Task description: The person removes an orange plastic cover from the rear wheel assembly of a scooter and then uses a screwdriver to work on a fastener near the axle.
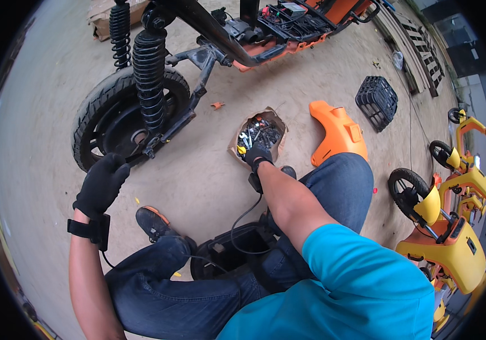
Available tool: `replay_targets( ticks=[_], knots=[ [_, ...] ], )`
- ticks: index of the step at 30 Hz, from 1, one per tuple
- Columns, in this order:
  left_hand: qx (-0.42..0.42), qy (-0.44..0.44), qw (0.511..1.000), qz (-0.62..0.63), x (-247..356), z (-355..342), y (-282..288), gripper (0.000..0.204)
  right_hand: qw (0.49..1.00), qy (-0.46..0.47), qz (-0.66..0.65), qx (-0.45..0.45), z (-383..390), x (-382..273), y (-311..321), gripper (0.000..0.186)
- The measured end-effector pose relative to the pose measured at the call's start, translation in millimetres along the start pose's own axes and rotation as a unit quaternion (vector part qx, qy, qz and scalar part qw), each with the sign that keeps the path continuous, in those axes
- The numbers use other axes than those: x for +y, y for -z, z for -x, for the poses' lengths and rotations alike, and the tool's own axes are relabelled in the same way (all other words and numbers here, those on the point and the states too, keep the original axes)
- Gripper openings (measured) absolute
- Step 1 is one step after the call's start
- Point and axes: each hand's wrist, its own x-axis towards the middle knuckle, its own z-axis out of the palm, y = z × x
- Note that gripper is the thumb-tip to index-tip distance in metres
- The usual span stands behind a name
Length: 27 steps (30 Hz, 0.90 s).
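My left hand (pixel 102 184), in a black glove, is closed around a dark tool whose tip points at the hub of the rear wheel (pixel 119 117) of an orange scooter (pixel 237 31). My right hand (pixel 258 155), also gloved, reaches into a torn cardboard box (pixel 260 135) full of bolts, sockets and small tools. Whether it grips anything there is hidden. Two black coil shock absorbers (pixel 148 73) hang above the wheel.
An orange plastic body panel (pixel 336 131) and a black crate (pixel 377 101) lie on the concrete to the right. Several yellow scooters (pixel 453 226) stand at the right edge. A black battery case (pixel 229 249) sits between my knees, with my shoe (pixel 153 222) beside it.
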Motion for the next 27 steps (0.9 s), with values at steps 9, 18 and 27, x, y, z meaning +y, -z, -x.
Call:
replay_targets(
  ticks=[9, 18, 27],
  knots=[
    [-0.034, 0.031, 0.999, 0.008, 3.7, -3.7, -0.4, 0.021, 0.996, -0.056, -0.025, -0.058, -3.6, 26.6, 30.4, 0.037],
    [-0.039, 0.028, 0.999, 0.023, -4.3, -3.4, -1.5, 0.020, 0.998, 0.036, 0.055, 0.004, -25.7, 36.5, 2.9, 0.029],
    [-0.031, 0.021, 0.999, 0.025, 6.0, -1.6, -3.1, 0.017, 0.982, 0.010, -0.186, -0.026, -26.7, 37.5, 8.7, 0.036]
  ],
)
